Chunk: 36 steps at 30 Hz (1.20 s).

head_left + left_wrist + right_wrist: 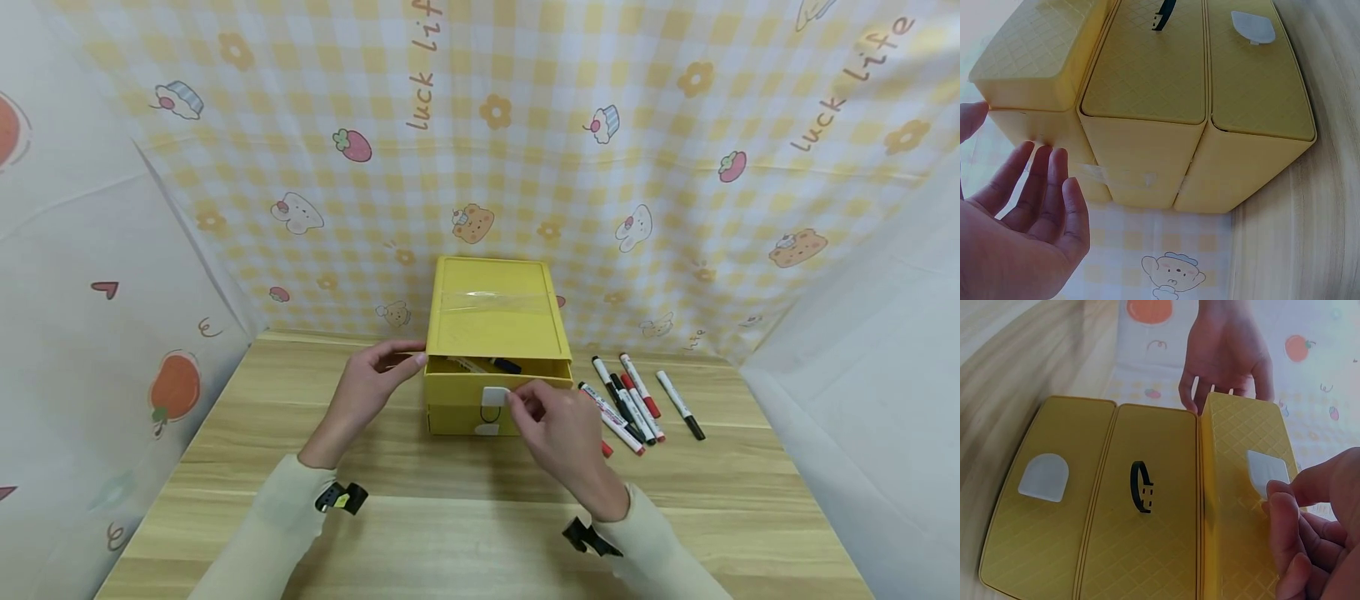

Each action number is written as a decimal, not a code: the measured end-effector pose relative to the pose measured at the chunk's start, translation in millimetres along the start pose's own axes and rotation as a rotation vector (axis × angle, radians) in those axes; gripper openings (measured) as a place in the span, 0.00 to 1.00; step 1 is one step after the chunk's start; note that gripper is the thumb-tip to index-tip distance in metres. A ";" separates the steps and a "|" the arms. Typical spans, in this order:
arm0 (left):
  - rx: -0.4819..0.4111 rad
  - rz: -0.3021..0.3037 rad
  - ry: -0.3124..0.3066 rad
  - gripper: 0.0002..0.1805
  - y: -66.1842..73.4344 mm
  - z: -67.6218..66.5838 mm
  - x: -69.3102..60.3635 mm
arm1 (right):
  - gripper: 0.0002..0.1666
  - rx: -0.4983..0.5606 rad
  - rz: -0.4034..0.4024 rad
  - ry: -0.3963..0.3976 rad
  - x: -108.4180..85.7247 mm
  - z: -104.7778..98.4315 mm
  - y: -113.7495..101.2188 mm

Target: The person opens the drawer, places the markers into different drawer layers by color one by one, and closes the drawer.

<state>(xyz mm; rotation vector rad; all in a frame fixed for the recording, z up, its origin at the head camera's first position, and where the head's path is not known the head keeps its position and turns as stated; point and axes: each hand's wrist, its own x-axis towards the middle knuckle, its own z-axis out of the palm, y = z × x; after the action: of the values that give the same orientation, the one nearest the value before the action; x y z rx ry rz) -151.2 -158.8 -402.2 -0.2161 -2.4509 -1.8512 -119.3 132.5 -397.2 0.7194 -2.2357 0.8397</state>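
Note:
A yellow storage box (491,329) with three stacked drawers stands at the middle of the table. Its top drawer (456,390) is partly pulled out, and a dark-capped marker (506,365) shows inside. My right hand (570,427) pinches the edge of the white pull tab (1267,467) on that drawer's front between thumb and finger. On the left, my left hand (369,385) rests its fingertips against the box's side, fingers loosely extended, as the left wrist view shows. A black loop handle (1139,486) is on the middle drawer, and a white tab (1045,477) is on the bottom one.
Several whiteboard markers (633,407) with black and red caps lie in a loose group right of the box, and one marker (680,405) lies farther right. A checkered cloth (495,167) hangs right behind the box. Wood-grain tabletop (450,533) extends in front.

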 end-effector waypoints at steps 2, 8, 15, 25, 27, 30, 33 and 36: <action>0.003 -0.001 -0.001 0.23 -0.1 0.0 -0.1 | 0.08 -0.002 -0.001 0.002 1.2 1.0 1.2; 0.008 0.000 0.001 0.22 0.1 0.0 -0.1 | 0.09 -0.005 -0.001 0.009 5.7 3.5 4.6; 0.012 0.004 0.002 0.22 0.1 -0.1 0.3 | 0.09 -0.017 0.003 0.012 10.3 5.5 7.5; -0.004 -0.012 0.014 0.22 0.9 -0.1 -0.2 | 0.10 -0.023 0.032 -0.010 14.2 7.3 11.9; -0.003 -0.008 0.013 0.22 0.7 0.0 -0.2 | 0.10 -0.024 0.033 -0.008 14.7 8.0 12.7; 0.001 0.001 0.009 0.22 0.5 0.0 -0.3 | 0.09 -0.030 0.028 0.000 15.2 9.2 13.8; 0.006 0.008 0.007 0.21 0.2 -0.1 -0.3 | 0.09 -0.036 0.023 0.009 15.5 9.8 14.1; 0.004 0.011 0.003 0.21 0.0 -0.2 -0.5 | 0.09 -0.037 0.022 0.009 15.6 10.1 14.3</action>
<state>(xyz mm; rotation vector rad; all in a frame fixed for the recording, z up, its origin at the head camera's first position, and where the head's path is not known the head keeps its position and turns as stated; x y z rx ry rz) -150.7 -159.0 -402.2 -0.2257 -2.4461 -1.8406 -142.6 130.4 -397.3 0.6734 -2.2487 0.8087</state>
